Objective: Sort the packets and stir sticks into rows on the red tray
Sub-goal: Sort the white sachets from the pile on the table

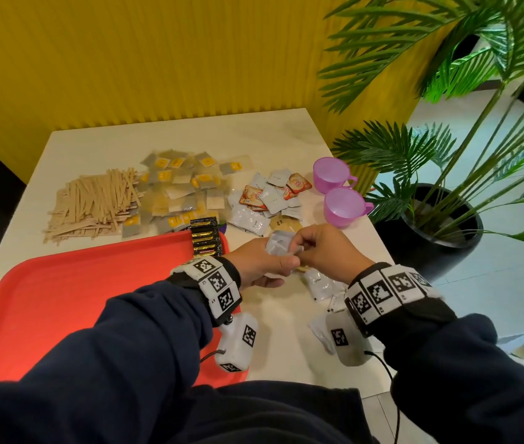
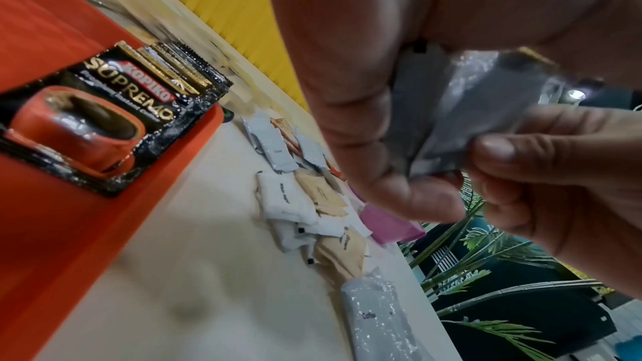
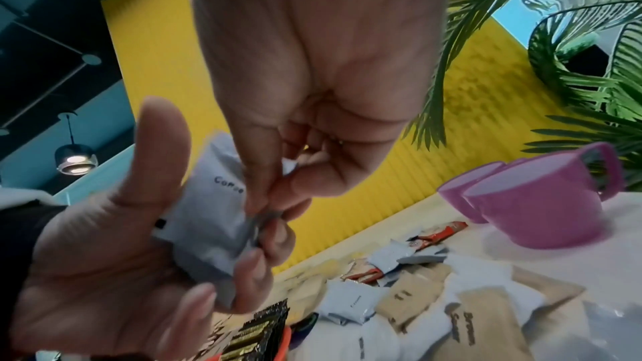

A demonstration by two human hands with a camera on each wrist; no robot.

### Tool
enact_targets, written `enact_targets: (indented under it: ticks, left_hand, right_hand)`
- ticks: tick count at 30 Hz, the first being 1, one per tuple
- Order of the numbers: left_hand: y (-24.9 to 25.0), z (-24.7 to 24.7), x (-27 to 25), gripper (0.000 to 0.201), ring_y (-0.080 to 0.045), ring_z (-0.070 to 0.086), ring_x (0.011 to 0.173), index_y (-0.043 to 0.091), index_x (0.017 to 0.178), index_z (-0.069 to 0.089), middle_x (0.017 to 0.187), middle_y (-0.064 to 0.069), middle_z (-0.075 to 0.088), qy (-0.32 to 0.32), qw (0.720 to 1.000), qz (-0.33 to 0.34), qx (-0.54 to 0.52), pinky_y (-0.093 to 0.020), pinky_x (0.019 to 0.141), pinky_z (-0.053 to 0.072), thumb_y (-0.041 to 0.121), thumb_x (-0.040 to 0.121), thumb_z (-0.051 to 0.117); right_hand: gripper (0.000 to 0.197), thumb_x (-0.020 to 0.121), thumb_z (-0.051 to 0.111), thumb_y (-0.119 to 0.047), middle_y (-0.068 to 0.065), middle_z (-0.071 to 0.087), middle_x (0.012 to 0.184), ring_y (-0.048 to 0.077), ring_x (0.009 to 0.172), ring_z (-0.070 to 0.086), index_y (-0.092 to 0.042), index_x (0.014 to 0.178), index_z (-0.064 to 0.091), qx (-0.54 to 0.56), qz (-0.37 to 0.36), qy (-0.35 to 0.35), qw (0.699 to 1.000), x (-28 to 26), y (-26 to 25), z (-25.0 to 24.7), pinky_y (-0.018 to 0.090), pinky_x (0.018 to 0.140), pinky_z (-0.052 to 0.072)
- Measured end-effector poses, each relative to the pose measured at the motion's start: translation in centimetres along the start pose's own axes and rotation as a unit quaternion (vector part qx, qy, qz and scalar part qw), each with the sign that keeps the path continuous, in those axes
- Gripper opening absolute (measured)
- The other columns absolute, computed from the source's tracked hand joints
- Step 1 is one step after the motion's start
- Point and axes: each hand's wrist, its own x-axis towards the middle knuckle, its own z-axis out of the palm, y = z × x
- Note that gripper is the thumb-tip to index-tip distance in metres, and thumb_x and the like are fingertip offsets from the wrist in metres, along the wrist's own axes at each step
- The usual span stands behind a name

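Just off the right edge of the red tray (image 1: 62,299), both hands meet above the table. My left hand (image 1: 281,267) cradles a small stack of white coffee packets (image 1: 278,245), fingers curled under them and thumb up. My right hand (image 1: 302,251) pinches the edge of a white packet (image 3: 208,202) in that stack between thumb and fingertips (image 3: 257,202). A row of black Kopiko packets (image 1: 204,238) lies overlapped on the tray's far right corner. Wooden stir sticks (image 1: 94,203) sit piled behind the tray.
Yellow-labelled tea bags (image 1: 184,184) and white and orange packets (image 1: 267,200) lie heaped at the back of the table. More white and tan packets (image 1: 321,283) lie under my right wrist. Two purple cups (image 1: 345,206) stand near the right edge, beside a potted palm (image 1: 430,225).
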Motion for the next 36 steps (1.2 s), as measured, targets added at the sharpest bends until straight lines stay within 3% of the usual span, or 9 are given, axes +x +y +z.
enact_targets:
  ticks: [6,9,13,20,24,28,30,33,36]
  left_hand:
    - [0.0,0.1,-0.1,0.005,-0.006,0.06,0.064,0.017,0.095,0.06,0.077,0.001,0.064,0.045,0.999,-0.003,0.024,-0.016,0.054,0.05,0.016,0.09,0.058]
    - [-0.1,0.0,-0.1,0.005,-0.009,0.058,0.064,0.015,0.088,0.058,0.077,-0.002,0.061,0.077,0.997,0.0,0.015,-0.016,0.049,0.048,0.011,0.091,0.056]
    - [-0.1,-0.3,0.0,0.013,-0.01,0.056,0.067,0.017,0.089,0.055,0.081,-0.003,0.058,0.084,0.996,-0.005,0.021,-0.018,0.052,0.047,0.005,0.088,0.056]
    - [0.1,-0.2,0.2,0.024,-0.011,0.058,0.072,0.015,0.101,0.056,0.088,0.0,0.063,0.076,0.997,0.002,0.01,-0.015,0.048,0.048,-0.004,0.087,0.051]
    - [0.1,-0.2,0.3,0.013,-0.012,0.058,0.069,0.014,0.086,0.057,0.078,-0.005,0.06,0.08,0.997,0.007,0.013,-0.014,0.049,0.047,0.001,0.088,0.055]
    - [-0.3,-0.5,0.6,0.008,-0.007,0.057,0.065,0.018,0.089,0.06,0.075,-0.001,0.059,0.094,0.995,0.02,0.019,-0.015,0.054,0.048,0.012,0.086,0.064]
    - [-0.4,-0.7,0.8,0.01,-0.005,0.058,0.068,0.021,0.091,0.06,0.078,0.002,0.06,0.104,0.994,0.025,0.026,-0.017,0.056,0.048,0.018,0.084,0.067]
    - [-0.3,-0.8,0.8,0.018,-0.005,0.058,0.073,0.022,0.095,0.06,0.081,0.003,0.061,0.102,0.994,0.036,0.026,-0.018,0.057,0.048,0.024,0.081,0.071]
    - [-0.1,-0.5,0.7,0.029,-0.009,0.06,0.082,0.025,0.103,0.062,0.09,0.002,0.065,0.052,0.998,0.039,0.022,-0.023,0.064,0.051,0.023,0.077,0.074]
  right_hand:
    - [0.025,0.069,0.078,-0.013,-0.006,0.049,0.062,0.006,0.055,0.043,-0.019,0.07,0.054,-0.026,0.036,0.058,0.997,0.2,1.5,0.6,0.014,0.05,0.031]
    - [0.031,0.073,0.075,-0.019,0.0,0.055,0.092,0.017,0.086,0.052,-0.016,0.1,0.058,-0.185,0.104,0.029,0.977,0.1,3.6,0.4,0.024,0.068,0.04]
    - [0.052,0.078,0.069,-0.019,0.005,0.045,0.122,0.028,0.114,0.041,-0.025,0.125,0.047,-0.336,0.143,-0.033,0.93,-0.8,6.2,1.1,0.035,0.089,0.042]
    - [0.061,0.077,0.071,-0.027,0.004,0.04,0.127,0.029,0.119,0.036,-0.026,0.13,0.042,-0.392,0.133,-0.055,0.909,-1.0,7.4,2.2,0.037,0.091,0.043]
    - [0.053,0.079,0.068,-0.028,0.004,0.042,0.126,0.029,0.119,0.037,-0.024,0.127,0.045,-0.4,0.125,-0.066,0.905,-0.8,7.4,2.1,0.037,0.092,0.042]
    - [0.011,0.086,0.052,-0.01,0.006,0.054,0.095,0.026,0.096,0.052,-0.019,0.092,0.056,-0.302,0.092,-0.062,0.947,-0.7,6.5,1.7,0.022,0.068,0.036]
    - [0.015,0.085,0.051,-0.003,0.004,0.055,0.08,0.021,0.078,0.052,-0.015,0.077,0.053,-0.223,0.065,-0.058,0.971,-0.6,5.6,1.0,0.019,0.057,0.032]
    - [0.025,0.083,0.062,-0.005,-0.005,0.057,0.068,0.007,0.063,0.049,-0.024,0.067,0.057,-0.077,0.033,-0.017,0.996,-0.6,3.2,-0.3,0.015,0.057,0.036]
    - [0.009,0.078,0.071,-0.008,0.008,0.059,0.068,0.013,0.062,0.051,-0.007,0.075,0.062,0.008,0.011,0.016,1.0,-0.2,1.0,-0.7,0.026,0.062,0.045]
